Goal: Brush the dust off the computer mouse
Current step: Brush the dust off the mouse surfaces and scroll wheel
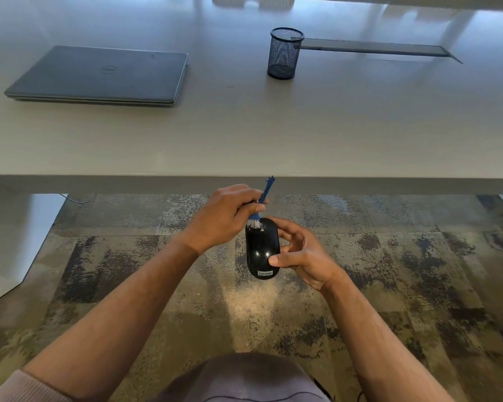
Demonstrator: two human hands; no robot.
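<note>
A glossy black computer mouse (261,250) with a white brand label at its near end is held in the air below the desk's front edge, over the carpet. My right hand (299,256) grips it from the right side, thumb on top. My left hand (227,217) pinches a small blue brush (263,198) with white bristles. The bristles touch the far left end of the mouse. The blue handle sticks up past my fingers toward the desk edge.
A white desk (244,134) spans the upper half. On it lie a shut grey laptop (102,75) at the left and a black mesh pen cup (285,53) at centre right, beside a long cable slot (375,49). Patterned carpet (389,271) lies below.
</note>
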